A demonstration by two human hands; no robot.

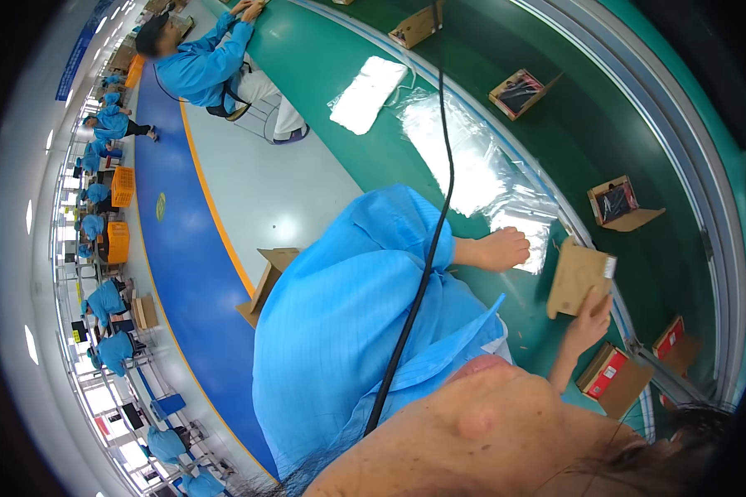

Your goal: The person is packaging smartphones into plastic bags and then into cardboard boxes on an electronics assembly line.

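Note:
My right hand grips the lower edge of a flat brown cardboard box with a white label at one corner. It is held above the green bench at the edge of the conveyor. My left hand, its fingers curled in, rests on a stack of clear plastic bags on the green bench top. Whether those fingers pinch a bag is hidden. Beside my right forearm is an open carton with a red item inside. Another open carton holding a dark item sits on the conveyor ahead.
More open cartons stand along the dark green conveyor, bordered by a metal rail. A white bag bundle lies farther up the bench. A black cable hangs across the view. A co-worker sits at the upper left.

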